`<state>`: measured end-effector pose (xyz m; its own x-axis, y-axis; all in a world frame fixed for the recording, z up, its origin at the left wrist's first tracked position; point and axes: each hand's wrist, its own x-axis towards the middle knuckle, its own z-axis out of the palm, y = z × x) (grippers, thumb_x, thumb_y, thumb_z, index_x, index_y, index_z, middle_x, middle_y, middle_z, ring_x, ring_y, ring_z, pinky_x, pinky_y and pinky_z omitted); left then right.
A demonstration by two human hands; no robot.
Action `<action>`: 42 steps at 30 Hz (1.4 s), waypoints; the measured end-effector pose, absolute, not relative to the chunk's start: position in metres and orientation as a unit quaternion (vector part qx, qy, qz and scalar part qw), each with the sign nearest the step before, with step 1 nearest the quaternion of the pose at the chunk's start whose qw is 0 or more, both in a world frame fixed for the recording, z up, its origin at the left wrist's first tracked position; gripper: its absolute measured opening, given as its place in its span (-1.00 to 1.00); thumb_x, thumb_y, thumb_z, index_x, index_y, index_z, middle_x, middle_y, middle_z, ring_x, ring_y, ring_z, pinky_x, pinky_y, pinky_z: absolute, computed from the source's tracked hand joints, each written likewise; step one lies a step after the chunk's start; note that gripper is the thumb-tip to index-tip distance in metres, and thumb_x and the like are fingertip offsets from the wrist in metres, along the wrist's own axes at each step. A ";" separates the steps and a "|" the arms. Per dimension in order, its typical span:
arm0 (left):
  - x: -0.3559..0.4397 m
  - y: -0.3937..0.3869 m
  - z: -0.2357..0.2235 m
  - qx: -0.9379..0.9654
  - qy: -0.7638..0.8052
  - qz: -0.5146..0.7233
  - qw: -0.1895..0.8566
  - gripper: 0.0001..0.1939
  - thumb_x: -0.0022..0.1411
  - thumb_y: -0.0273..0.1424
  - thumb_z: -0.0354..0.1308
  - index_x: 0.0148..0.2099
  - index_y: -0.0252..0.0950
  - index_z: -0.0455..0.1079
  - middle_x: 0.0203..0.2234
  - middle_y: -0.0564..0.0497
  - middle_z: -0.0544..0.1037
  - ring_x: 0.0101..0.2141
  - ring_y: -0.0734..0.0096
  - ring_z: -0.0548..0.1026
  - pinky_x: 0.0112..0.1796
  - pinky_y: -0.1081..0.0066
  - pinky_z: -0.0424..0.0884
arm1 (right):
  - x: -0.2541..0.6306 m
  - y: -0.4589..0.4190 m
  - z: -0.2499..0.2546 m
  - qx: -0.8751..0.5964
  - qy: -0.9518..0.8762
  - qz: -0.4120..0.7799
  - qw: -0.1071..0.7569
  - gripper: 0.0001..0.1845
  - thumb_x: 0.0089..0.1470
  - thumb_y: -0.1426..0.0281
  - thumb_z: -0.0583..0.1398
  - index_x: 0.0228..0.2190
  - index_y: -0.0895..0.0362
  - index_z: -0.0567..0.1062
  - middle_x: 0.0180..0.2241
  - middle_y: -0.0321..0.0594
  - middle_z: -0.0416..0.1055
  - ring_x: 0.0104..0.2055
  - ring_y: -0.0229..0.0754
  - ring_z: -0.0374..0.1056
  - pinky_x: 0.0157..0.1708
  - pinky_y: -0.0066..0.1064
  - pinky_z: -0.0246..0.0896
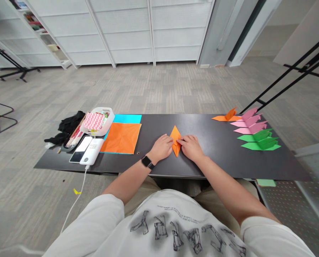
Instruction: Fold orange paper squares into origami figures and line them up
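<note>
A kite-shaped piece of folded orange origami paper (pixel 175 132) lies on the dark table in front of me, its long points toward and away from me. My left hand (pixel 161 147), a watch on its wrist, presses the left edge of the paper with its fingers bent together. From the right side, my right hand (pixel 191 147) pins the lower half with thumb and index finger, its other fingers curled. A small crosswise fold shows between the hands. The fingertips cover part of both edges.
Orange sheets (pixel 123 138) lie over blue paper (pixel 128 118) on the left. Beyond them are a white basket (pixel 109 123), a power bank (pixel 92 151), a phone (pixel 80 149) and black cloth (pixel 71 123). Folded orange (pixel 230 115), pink (pixel 251 121) and green birds (pixel 263 142) line the right.
</note>
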<state>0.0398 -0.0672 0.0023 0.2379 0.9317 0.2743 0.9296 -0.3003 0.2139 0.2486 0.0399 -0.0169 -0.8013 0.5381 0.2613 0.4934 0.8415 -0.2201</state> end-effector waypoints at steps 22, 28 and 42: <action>0.050 -0.086 0.000 0.755 0.631 0.181 -0.008 -0.62 0.44 -0.45 0.18 0.18 0.02 0.59 0.23 0.00 0.61 0.16 0.00 0.48 0.43 -0.41 -0.05 | 0.248 0.031 -0.016 -0.330 -0.917 0.099 0.201 -0.55 0.31 0.53 0.16 -0.05 -0.14 0.75 0.01 -0.25 0.69 0.05 0.07 0.41 0.12 0.00 0.17; 0.051 -0.092 -0.004 0.710 0.671 0.212 -0.039 -0.68 0.45 -0.36 0.19 0.14 0.03 0.64 0.15 0.04 0.67 0.15 -0.08 0.45 0.42 -0.40 -0.07 | 0.249 0.031 -0.018 -0.350 -0.906 0.097 0.216 -0.54 0.29 0.52 0.16 -0.03 -0.15 0.75 -0.01 -0.25 0.70 0.03 0.08 0.42 0.12 0.03 0.20; 0.046 -0.084 0.001 0.680 0.697 0.221 -0.044 -0.83 0.47 -0.22 0.25 -0.07 -0.15 0.61 -0.01 -0.06 0.63 0.03 0.10 0.50 0.37 -0.12 0.16 | 0.253 0.042 -0.021 -0.389 -0.885 0.095 0.238 -0.75 0.29 0.41 0.21 -0.11 0.00 0.70 -0.10 -0.14 0.62 -0.02 0.05 0.43 0.00 -0.12 0.23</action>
<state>0.0457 -0.0835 0.0014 -0.0701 0.9299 0.3610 0.9684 -0.0234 0.2481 0.2526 0.0424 -0.0207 -0.5833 0.7342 0.3474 0.6437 0.6787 -0.3536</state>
